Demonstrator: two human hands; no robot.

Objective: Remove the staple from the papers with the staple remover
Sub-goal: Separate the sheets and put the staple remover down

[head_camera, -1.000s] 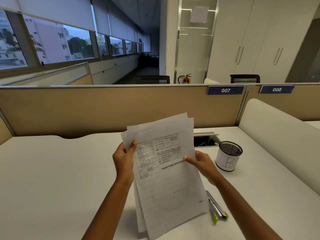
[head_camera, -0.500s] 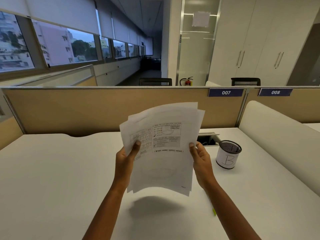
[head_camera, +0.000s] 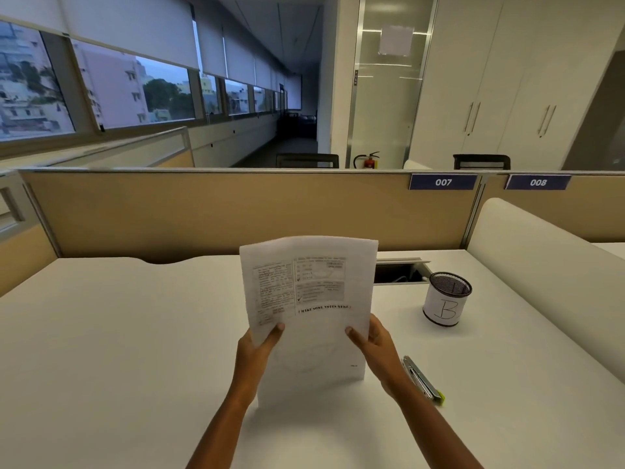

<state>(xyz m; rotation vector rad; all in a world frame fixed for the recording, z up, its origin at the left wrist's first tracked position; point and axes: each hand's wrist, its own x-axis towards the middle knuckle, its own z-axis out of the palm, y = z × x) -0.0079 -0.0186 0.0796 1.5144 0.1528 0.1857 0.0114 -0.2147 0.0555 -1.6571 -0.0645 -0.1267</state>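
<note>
A stack of printed white papers (head_camera: 311, 299) stands upright in front of me, its bottom edge resting on the white desk (head_camera: 118, 350). My left hand (head_camera: 258, 346) grips the papers' left edge with the thumb on the front. My right hand (head_camera: 370, 343) grips the right edge the same way. The sheets are squared into one neat stack. No staple is visible on them. A metal tool with a yellow-green tip, the staple remover (head_camera: 422, 379), lies flat on the desk just right of my right wrist, untouched.
A black mesh pen cup (head_camera: 444, 302) labelled "B" stands at the right. An open cable hatch (head_camera: 399, 272) sits behind the papers. A tan partition (head_camera: 203, 211) closes the desk's far side, and a cream divider (head_camera: 548, 275) runs along the right.
The fanned, tilted sheets have been lowered and squared into an upright stack on the desk. Both hands slid down to the papers' lower edges. The tool beside my right wrist is visible again.
</note>
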